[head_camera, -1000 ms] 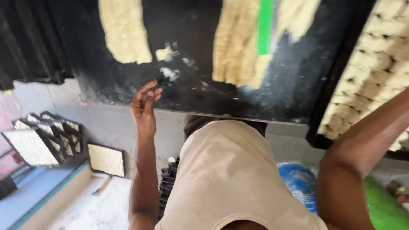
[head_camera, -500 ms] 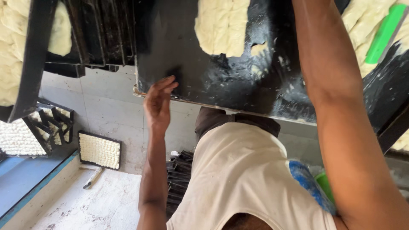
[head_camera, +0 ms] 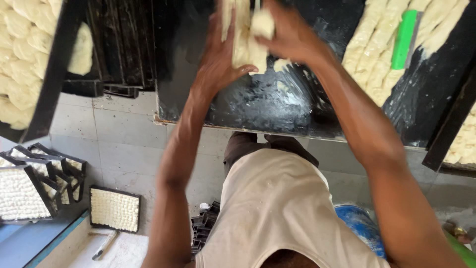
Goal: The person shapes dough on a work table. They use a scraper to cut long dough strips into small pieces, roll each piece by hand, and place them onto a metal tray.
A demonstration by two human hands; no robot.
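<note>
Dough (head_camera: 245,42) sits squeezed between both palms, up at the far side of the black bench (head_camera: 277,106), well in from its near edge. Left hand (head_camera: 218,52) presses flat against one side, fingers together; right hand (head_camera: 292,34) clamps the other. Rows of dough strips (head_camera: 369,57) and a green scraper (head_camera: 404,39) lie toward the right edge.
</note>
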